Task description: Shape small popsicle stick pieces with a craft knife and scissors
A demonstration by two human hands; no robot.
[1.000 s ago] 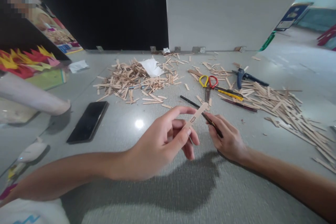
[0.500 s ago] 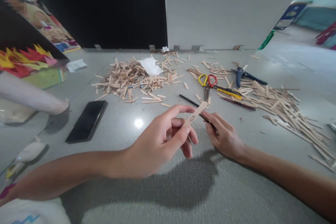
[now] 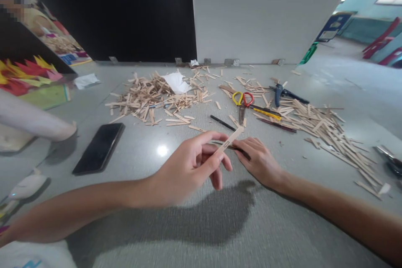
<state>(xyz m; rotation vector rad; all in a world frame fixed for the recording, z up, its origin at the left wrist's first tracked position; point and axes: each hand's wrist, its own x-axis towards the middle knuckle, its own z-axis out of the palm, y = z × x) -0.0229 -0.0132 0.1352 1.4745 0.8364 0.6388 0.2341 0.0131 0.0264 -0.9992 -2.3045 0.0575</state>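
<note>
My left hand (image 3: 191,163) is raised over the grey table and pinches a flat wooden stick (image 3: 231,139) that has small dark marks on it. Just right of it, my right hand (image 3: 259,158) rests low at the table with its fingers closed around a thin dark tool (image 3: 243,151), partly hidden by the fingers and the stick. A black pen-like rod (image 3: 222,122) lies beyond the hands. Scissors with one yellow and one red handle (image 3: 248,99) lie behind it, beside a yellow and black cutter (image 3: 266,112).
A heap of wooden pieces (image 3: 141,98) with a white paper (image 3: 176,83) is at the back left. More sticks (image 3: 326,123) and dark blue pliers (image 3: 278,94) are at the right. A black phone (image 3: 99,147) lies left. Black and white panels (image 3: 251,12) stand behind.
My right hand has lowered and turned the thin tool flatter, away from the black rod. The view has shifted slightly right. My left hand still holds the stick.
</note>
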